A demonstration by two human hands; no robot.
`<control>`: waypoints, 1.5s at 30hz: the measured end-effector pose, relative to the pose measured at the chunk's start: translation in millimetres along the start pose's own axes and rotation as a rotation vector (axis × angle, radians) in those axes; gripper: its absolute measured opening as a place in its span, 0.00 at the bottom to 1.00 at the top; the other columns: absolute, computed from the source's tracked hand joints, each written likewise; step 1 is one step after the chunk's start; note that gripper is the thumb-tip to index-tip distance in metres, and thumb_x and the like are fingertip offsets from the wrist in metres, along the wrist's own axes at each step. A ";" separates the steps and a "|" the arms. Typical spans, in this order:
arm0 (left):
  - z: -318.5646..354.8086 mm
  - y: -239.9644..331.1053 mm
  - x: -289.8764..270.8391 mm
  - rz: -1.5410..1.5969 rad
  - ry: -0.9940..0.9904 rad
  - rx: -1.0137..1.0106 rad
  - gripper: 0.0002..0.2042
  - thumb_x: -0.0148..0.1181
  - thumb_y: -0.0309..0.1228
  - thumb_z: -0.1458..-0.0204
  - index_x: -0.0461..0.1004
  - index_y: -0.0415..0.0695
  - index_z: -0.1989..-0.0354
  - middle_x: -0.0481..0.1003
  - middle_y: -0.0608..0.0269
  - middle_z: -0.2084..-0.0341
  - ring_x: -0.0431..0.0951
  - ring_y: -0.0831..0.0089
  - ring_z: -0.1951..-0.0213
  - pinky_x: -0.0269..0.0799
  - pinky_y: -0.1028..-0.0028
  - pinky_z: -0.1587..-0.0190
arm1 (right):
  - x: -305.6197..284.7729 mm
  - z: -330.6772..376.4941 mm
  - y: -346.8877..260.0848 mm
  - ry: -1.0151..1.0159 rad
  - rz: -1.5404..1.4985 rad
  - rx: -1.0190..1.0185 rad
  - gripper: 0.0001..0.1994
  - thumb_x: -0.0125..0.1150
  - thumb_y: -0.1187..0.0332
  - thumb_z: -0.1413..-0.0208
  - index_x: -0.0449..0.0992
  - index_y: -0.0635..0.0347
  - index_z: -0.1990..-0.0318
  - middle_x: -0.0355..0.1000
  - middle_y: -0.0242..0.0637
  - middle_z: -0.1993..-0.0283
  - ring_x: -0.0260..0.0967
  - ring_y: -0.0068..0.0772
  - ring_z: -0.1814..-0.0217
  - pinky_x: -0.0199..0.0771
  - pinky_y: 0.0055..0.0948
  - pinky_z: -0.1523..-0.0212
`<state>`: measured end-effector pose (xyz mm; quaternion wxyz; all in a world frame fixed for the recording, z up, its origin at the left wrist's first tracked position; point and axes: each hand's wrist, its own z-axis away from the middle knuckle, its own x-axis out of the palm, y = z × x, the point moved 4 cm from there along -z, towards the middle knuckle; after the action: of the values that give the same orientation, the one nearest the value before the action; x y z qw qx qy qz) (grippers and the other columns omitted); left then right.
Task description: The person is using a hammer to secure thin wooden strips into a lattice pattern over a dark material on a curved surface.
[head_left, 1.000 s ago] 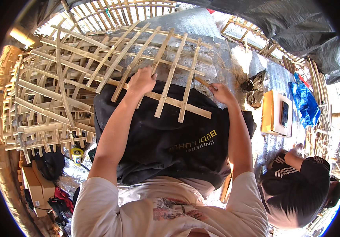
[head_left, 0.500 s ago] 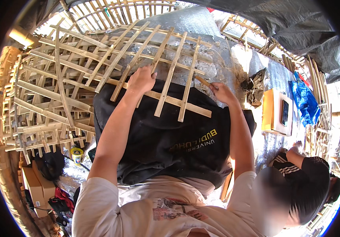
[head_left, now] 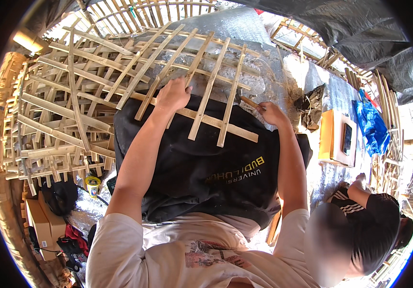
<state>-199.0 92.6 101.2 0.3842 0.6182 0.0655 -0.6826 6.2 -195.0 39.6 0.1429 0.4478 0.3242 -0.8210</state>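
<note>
A lattice of crossed bamboo slats (head_left: pixel 205 103) lies in front of me, its near end over the black cloth (head_left: pixel 206 168) on my lap. My left hand (head_left: pixel 173 95) is closed on the lattice where a lengthwise slat meets the near crosspiece; its fingertips are partly hidden. To the right of the lattice, my right hand (head_left: pixel 272 114) grips the wooden handle of a hammer (head_left: pixel 250 102). The hammer's small dark head is beside the rightmost slat, close to the lattice's right edge.
More slatted lattices (head_left: pixel 62 101) are piled at the left. A cardboard box (head_left: pixel 333 137) with a phone (head_left: pixel 346 139) on it stands at the right, near a blue plastic sheet (head_left: pixel 372 125). Another person (head_left: pixel 374 225) sits at the lower right. A yellow cup (head_left: pixel 92 186) stands at the left.
The hammer's dark head has come into sight beside the right slat, and its handle has tilted slightly. My left hand keeps its place on the lattice, which has barely shifted.
</note>
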 end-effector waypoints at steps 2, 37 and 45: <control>-0.7 -1.2 1.2 0.000 0.007 0.002 0.18 0.55 0.42 0.39 0.71 0.40 0.50 0.77 0.44 0.53 0.76 0.45 0.48 0.72 0.51 0.46 | -0.7 0.0 2.0 -0.015 -0.001 0.017 0.18 0.55 0.57 0.36 0.79 0.62 0.50 0.77 0.56 0.52 0.74 0.57 0.47 0.71 0.45 0.45; -0.3 -28.7 -109.5 0.560 0.136 0.388 0.14 0.59 0.34 0.40 0.75 0.32 0.58 0.75 0.60 0.76 0.72 0.74 0.73 0.68 0.68 0.68 | -3.4 -2.8 -10.6 0.201 -0.240 -0.205 0.17 0.56 0.58 0.35 0.78 0.57 0.45 0.79 0.53 0.58 0.77 0.53 0.54 0.74 0.42 0.53; 36.2 -21.8 -134.9 0.785 -0.006 0.252 0.11 0.60 0.31 0.40 0.76 0.36 0.56 0.72 0.73 0.75 0.68 0.87 0.73 0.64 0.79 0.73 | -1.8 -1.0 -5.3 0.141 -0.246 -0.156 0.17 0.55 0.54 0.36 0.80 0.54 0.48 0.79 0.52 0.59 0.78 0.52 0.55 0.74 0.44 0.52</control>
<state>-248.9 147.1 221.6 0.5371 0.6364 -0.2605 -0.4885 5.1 -190.4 42.9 0.0527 0.4488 0.4483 -0.7713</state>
